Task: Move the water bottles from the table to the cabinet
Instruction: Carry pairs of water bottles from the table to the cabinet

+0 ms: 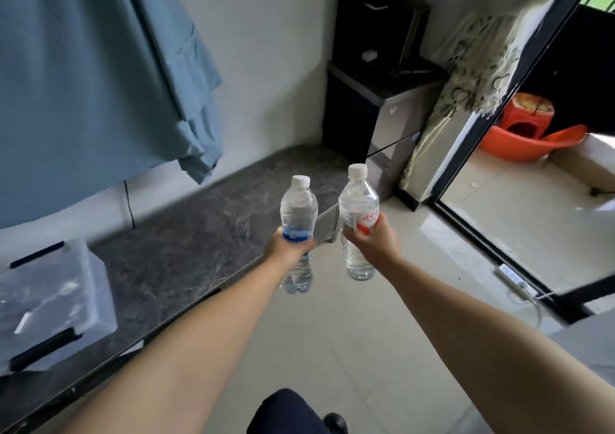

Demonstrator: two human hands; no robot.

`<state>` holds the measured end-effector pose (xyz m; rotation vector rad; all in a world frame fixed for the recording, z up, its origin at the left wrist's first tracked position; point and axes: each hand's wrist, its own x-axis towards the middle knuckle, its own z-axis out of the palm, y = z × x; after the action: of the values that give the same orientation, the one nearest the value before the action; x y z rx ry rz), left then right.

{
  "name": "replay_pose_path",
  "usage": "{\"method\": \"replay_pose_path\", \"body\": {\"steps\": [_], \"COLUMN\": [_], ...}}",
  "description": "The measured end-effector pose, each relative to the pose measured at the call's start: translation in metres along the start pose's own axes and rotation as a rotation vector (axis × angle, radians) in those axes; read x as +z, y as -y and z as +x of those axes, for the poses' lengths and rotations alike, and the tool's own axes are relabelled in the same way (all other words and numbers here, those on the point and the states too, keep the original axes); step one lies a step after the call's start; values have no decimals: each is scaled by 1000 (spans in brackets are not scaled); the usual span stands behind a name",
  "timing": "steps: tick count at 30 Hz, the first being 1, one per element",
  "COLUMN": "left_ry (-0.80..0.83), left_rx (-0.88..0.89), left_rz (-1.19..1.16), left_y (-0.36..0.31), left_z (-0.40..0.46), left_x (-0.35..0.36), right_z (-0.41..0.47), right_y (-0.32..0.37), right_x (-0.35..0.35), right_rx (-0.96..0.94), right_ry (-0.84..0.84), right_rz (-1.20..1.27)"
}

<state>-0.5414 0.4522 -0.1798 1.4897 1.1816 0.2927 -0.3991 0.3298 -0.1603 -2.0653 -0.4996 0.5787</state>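
My left hand grips a clear water bottle with a blue label around its middle, upright, white cap on top. My right hand grips a second clear bottle with a red and white label, also upright and capped. Both bottles hang in the air side by side over the tiled floor, just past the front edge of a long low cabinet with a dark marbled top. A dark cabinet stands in the far corner, with small items on its top.
A translucent plastic box with black latches sits on the marbled top at the left. Blue cloth hangs over the wall above. A patterned curtain and a black sliding-door frame are at right, with an orange basin beyond.
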Motion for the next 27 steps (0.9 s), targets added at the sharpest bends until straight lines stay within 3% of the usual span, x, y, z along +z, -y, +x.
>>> {"method": "replay_pose_path", "body": {"steps": [19,27], "left_ry": [-44,-54], "left_rx": [-100,-169], "left_rz": [-26,-119], "left_y": [-141,-158], "left_z": [344,462], "left_x": [-3,28], "right_z": [357,509], "right_y": [97,96], "right_x": [61,88], "right_rx": [80,112], "right_ry": [63,203], "right_rz": [26,-42]}}
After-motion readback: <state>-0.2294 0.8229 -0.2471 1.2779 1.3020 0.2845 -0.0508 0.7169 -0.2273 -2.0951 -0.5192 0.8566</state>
